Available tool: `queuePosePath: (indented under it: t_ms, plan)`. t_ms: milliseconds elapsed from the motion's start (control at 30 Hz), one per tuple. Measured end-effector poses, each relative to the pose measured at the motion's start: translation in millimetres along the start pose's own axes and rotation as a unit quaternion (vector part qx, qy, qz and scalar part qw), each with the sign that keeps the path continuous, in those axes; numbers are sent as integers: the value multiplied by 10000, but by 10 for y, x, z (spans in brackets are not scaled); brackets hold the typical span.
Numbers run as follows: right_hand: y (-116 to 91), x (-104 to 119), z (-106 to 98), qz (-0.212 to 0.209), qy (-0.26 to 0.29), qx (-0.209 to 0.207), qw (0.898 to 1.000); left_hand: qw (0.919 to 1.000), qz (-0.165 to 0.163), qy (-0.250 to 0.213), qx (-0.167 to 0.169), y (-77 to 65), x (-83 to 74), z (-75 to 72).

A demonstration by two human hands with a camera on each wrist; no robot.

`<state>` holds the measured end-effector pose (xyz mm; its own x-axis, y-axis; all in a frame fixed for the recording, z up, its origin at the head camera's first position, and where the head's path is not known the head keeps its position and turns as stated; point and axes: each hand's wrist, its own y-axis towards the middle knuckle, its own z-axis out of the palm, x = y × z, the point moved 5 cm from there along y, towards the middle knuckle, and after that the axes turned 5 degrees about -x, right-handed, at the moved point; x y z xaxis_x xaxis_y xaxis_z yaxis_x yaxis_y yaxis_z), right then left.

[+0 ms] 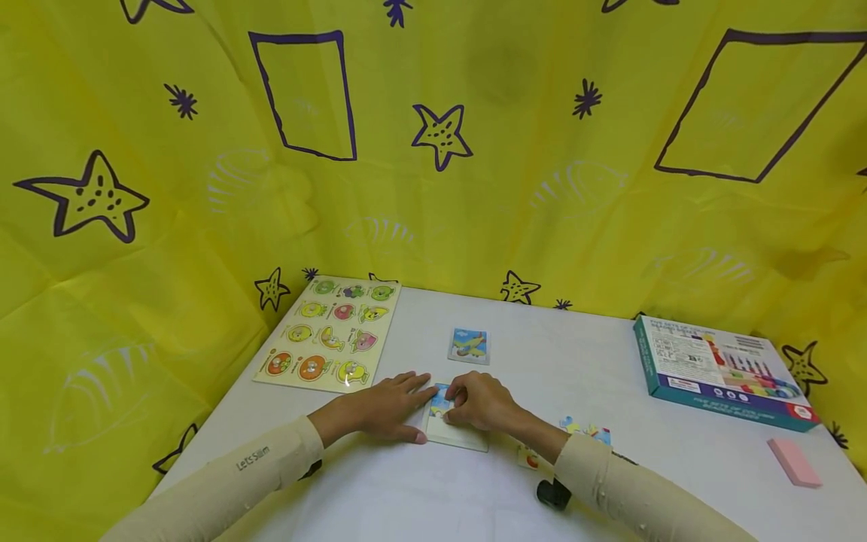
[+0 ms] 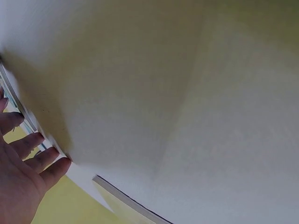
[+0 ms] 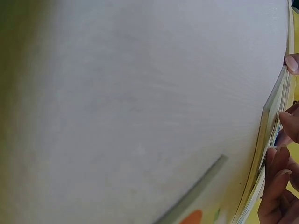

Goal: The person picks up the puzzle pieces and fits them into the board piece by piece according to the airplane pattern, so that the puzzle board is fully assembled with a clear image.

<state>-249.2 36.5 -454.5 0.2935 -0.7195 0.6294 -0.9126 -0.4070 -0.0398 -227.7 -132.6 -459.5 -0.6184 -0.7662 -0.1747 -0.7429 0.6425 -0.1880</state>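
A small pale puzzle tray lies on the white table, with blue jigsaw pieces in its upper left part. My left hand is spread flat at the tray's left side, fingertips and thumb along the edge. The left wrist view shows its fingers extended. Over the tray, my right hand has its fingers curled, thumb and forefinger pinching at a jigsaw piece that they mostly hide. In the right wrist view, bent fingers sit at the tray's rim. Behind the tray lies an airplane picture.
A fruit puzzle board lies back left. Loose jigsaw pieces, a fruit card and a black object lie by the right forearm. Farther right are a flat box and a pink block. A yellow curtain hangs behind.
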Motion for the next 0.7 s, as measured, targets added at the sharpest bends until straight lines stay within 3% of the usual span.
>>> queuePosePath:
  t_ms: [533,700]
  plan:
    - [-13,8,-21,71,57,49,9999,10000,18,62,6,14,0,5]
    - [-25,-15,-64,-201,197,199,9994,10000,11,82,15,15,-3,4]
